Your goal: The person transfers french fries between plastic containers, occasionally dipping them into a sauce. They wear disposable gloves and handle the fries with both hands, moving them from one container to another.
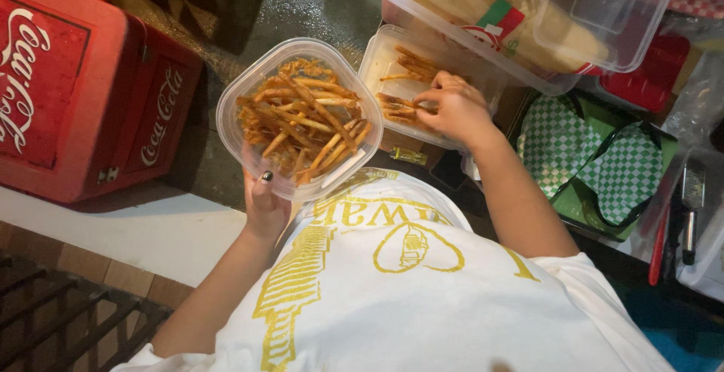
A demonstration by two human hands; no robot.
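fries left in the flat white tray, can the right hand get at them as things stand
Probably yes: the right hand already rests inside the open flat tray, fingers touching the fries, with nothing covering them.

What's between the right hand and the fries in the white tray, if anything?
Nothing visible. The right hand is already inside the open white tray, fingertips on the fries. The left hand holds the clear tub of fries off to the side, clear of it.

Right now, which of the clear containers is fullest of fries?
The square tub held up by the left hand; the rectangular tray under the right hand is nearly empty.
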